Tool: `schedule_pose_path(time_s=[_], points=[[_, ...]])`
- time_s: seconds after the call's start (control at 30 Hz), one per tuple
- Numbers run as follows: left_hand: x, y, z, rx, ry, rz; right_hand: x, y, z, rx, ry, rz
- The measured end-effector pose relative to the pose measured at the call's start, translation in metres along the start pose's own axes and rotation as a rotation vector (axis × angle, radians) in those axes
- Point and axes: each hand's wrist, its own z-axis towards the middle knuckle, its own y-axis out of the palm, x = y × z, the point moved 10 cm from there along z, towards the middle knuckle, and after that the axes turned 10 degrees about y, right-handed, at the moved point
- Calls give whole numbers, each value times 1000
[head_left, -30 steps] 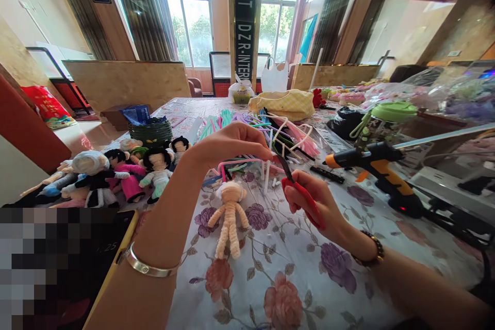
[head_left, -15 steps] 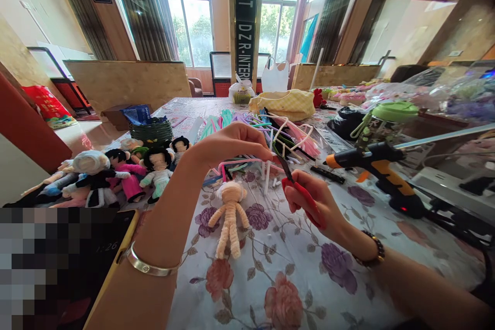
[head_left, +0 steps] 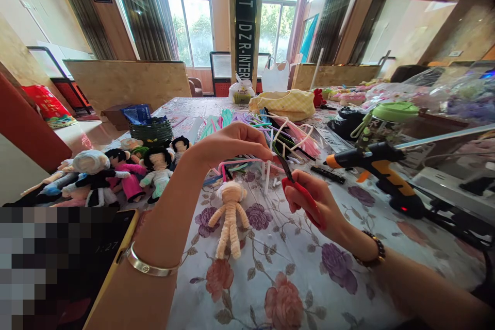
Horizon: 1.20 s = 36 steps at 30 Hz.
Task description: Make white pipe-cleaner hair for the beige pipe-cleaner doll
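My left hand [head_left: 242, 143] is closed in a pinch over the middle of the table, on a short white pipe cleaner [head_left: 267, 178] that hangs below its fingertips. In my right hand [head_left: 315, 198] are scissors with red handles [head_left: 309, 205]. Their dark blades reach up to my left fingertips, at the top of the white piece; the exact contact is too small to make out. Below my hands lies a cream doll [head_left: 231, 219] made of fuzzy pipe cleaners, on its back with arms and legs spread. White bits lie on the cloth beside the blades.
Finished dolls [head_left: 126, 172] crowd the left, near a dark green basket [head_left: 150, 131]. Bundles of coloured pipe cleaners [head_left: 297, 142] lie behind my hands. At right are a glue gun [head_left: 381, 172] and a green-lidded bottle [head_left: 394, 113]. A phone [head_left: 112, 263] is at lower left.
Both hands, the scissors and the white piece hold almost still. Only the digits on the phone screen differ, from 1:26 to 1:27.
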Motion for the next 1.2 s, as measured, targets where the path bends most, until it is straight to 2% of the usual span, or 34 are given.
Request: schedule_pose_path(time_s=[0.8,1.2], points=[[-2,-1,2,27,14,-51,-4,-3,0,28,18,-81],[-13,-3,5,51,8,-69,4,-7,2,62,67,-127]])
